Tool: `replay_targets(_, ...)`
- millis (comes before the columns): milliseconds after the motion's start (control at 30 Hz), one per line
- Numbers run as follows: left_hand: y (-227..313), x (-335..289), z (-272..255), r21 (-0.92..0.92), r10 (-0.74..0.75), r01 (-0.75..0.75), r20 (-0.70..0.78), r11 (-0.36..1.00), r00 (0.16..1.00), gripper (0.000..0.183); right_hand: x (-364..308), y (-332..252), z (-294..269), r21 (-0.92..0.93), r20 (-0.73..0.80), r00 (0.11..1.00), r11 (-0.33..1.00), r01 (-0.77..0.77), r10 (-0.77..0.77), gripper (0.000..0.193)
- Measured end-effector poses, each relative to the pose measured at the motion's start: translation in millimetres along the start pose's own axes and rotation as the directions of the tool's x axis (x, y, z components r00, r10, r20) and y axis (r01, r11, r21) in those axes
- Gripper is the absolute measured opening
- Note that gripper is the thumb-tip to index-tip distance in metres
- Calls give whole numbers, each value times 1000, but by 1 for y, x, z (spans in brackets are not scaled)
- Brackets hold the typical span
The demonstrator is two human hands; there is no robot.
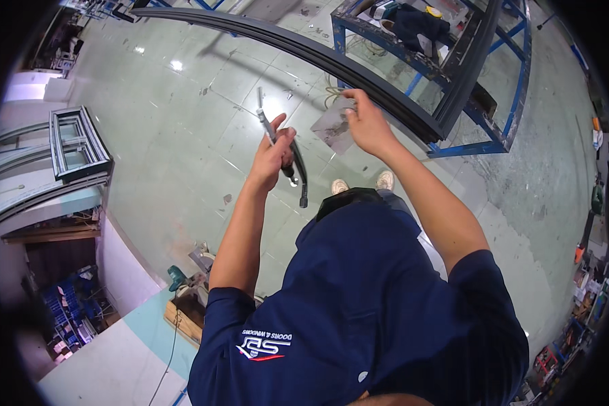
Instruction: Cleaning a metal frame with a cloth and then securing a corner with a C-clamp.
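Observation:
My left hand is wrapped round a slim hand tool with a thin silver tip at its far end and a dark, curved, hose-like part ending in a black fitting by my waist. Its exact kind I cannot make out. Reaching forward, my right hand has its thumb and forefinger apart, close to the lower edge of a long dark grey window or door frame. Whether the fingertips touch that frame I cannot tell. Behind the fingers shows a greyish flat sheet.
The dark frame rests on a blue metal stand with dark cloth and loose items inside it. At left, a smaller window frame lies on a pale bench. A green power tool and a wooden box are at lower left.

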State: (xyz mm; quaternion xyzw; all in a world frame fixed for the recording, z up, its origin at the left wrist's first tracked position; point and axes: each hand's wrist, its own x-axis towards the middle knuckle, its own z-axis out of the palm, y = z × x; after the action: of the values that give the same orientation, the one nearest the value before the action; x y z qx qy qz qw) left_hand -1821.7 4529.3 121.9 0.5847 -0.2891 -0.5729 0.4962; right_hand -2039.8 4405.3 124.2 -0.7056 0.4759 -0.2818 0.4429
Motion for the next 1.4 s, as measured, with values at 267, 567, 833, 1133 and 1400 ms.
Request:
replay_targets(267, 23, 14, 41, -457, -10, 134, 264, 880, 965, 78, 29, -42, -1, -116, 95, 984, 980, 160, -150, 33)
replay_targets(567, 12, 36, 66, -429, 48, 119, 359, 895, 932, 51, 11, -26, 0, 13, -268, 919, 953, 302, -288, 60)
replay_targets(833, 50, -6, 104, -235, -16, 104, 347, 967, 938, 59, -68, 36, 16, -185, 275, 944, 953, 239, -184, 66)
replay_targets(1133, 79, -85, 141, 14, -240, 271, 510, 962, 826, 49, -114, -12, -21, 145, 326, 782, 845, 515, -532, 27)
replay_targets(1400, 34, -142, 213, 230, -182, 98, 383, 968, 906, 42, -220, 19, -70, 314, 295, 820, 860, 402, -491, 22)
